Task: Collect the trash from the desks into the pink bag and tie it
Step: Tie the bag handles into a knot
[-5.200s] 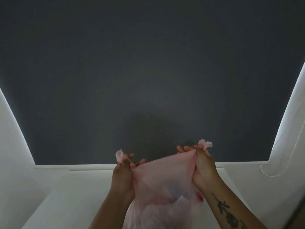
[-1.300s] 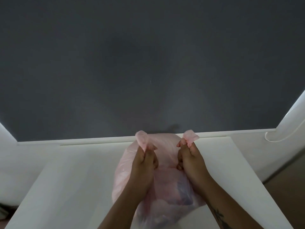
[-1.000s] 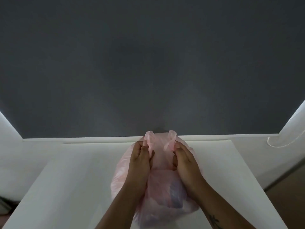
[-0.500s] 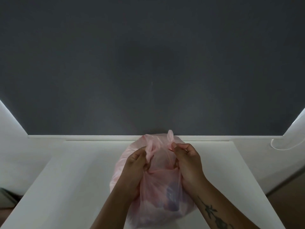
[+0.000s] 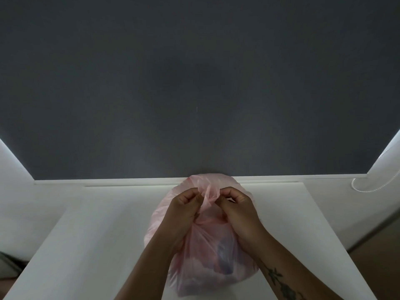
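White desk [image 5: 86,245] holds your bag [image 5: 205,254]. Your left hand [image 5: 184,211] and right hand [image 5: 240,211] pinch its ears [image 5: 207,194], crossed midway between them, equally near.

A single wide-angle view from a camera worn on the person's head, looking forward and down. The white desk [image 5: 86,245] stretches away to a dark grey window blind [image 5: 194,83] straight ahead. Close below the lens, low centre, the left hand [image 5: 184,211] and right hand [image 5: 240,211] grip the pink bag [image 5: 207,252].

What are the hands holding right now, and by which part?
The left hand and right hand each pinch the translucent pink plastic bag by its gathered top ends.
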A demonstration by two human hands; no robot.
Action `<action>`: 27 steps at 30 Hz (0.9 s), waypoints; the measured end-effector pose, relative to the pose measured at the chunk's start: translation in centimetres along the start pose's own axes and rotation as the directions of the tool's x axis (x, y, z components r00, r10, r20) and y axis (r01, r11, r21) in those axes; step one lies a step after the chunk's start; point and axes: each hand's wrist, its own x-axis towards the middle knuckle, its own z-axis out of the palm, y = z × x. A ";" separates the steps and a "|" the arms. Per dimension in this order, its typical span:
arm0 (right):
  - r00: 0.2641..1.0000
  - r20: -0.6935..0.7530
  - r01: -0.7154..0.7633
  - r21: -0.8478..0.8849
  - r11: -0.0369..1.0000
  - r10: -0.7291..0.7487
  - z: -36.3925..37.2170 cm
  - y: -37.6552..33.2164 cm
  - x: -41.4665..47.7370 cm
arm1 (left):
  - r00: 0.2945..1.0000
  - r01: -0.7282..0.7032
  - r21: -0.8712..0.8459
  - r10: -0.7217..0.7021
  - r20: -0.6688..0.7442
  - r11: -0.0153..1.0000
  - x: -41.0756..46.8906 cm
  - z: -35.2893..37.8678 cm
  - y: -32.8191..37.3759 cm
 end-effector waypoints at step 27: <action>0.987 0.156 0.087 -0.416 0.905 -0.024 0.2 -1.3 1.9 | 0.761 -0.249 0.582 0.528 -0.376 0.774 0.0 0.9 -1.5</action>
